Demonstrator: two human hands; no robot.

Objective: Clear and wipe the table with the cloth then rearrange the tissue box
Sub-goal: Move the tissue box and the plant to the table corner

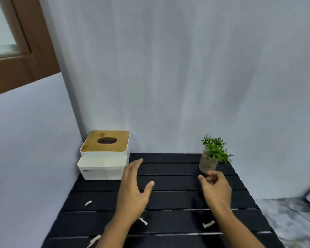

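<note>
Bamboo-lidded tissue box (pixel 104 154) looks rigid, light; we'd grip its sides, left hand (pixel 132 190) spread, right hand (pixel 216 188) loosely curled, both empty.

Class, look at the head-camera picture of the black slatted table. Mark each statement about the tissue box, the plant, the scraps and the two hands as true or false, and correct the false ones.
1. The tissue box stands in the table's far left corner, against the wall. True.
2. The left hand is holding a cloth. False: it is open and empty, and no cloth is in view.
3. The small potted plant stands at the far right of the table. True.
4. The right hand grips the plant pot. False: it is just in front of the pot, fingers curled, holding nothing.
5. The table is free of litter. False: white scraps lie on the slats.
</note>
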